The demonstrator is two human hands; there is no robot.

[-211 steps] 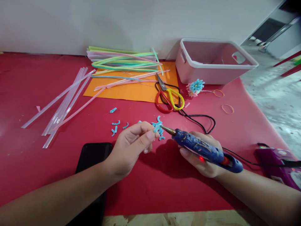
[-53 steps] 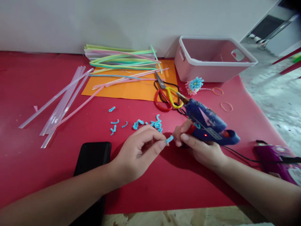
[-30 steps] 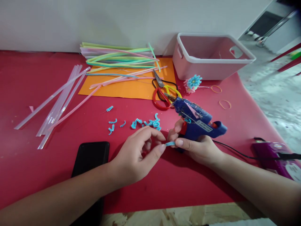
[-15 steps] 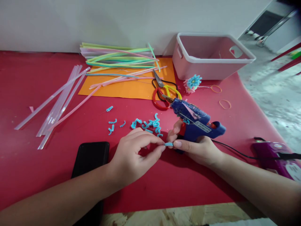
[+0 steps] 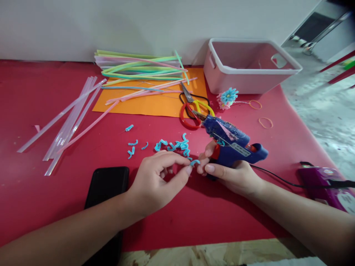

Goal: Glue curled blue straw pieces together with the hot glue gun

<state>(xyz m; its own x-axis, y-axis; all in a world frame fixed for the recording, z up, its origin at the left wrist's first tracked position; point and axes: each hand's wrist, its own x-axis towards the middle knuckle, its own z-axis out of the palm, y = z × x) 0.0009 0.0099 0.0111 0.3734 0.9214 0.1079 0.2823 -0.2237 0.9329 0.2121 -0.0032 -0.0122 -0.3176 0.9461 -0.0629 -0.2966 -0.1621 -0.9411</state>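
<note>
Between the thumb and finger of my left hand [image 5: 161, 181] is a short, curved piece of blue pipe cleaner [image 5: 195, 162]. My right hand [image 5: 235, 175] grips a blue hot glue gun [image 5: 227, 136], its nozzle pointing to the upper left. The fingertips of my right hand are close to the free end of the blue piece. Just beyond my left hand lies a loose pile of cut blue pipe cleaner pieces [image 5: 183, 145]. A few more pieces [image 5: 133, 142] and a small blue bundle on a thin wire [image 5: 129, 128] are further left.
Behind the glue gun are scissors [image 5: 191, 101], a pipe cleaner flower [image 5: 229, 96] and a plastic bin [image 5: 249, 79]. Long pipe cleaners [image 5: 144, 70] lie on orange paper [image 5: 138, 108]. Clear glue sticks [image 5: 72, 118] are left, a phone [image 5: 107, 188] near my left forearm, a purple box [image 5: 321, 184] right.
The blue piece has left my right thumb and now sits only in my left fingers, bent upward. My left hand has shifted slightly away from the right; the glue gun has barely moved.
</note>
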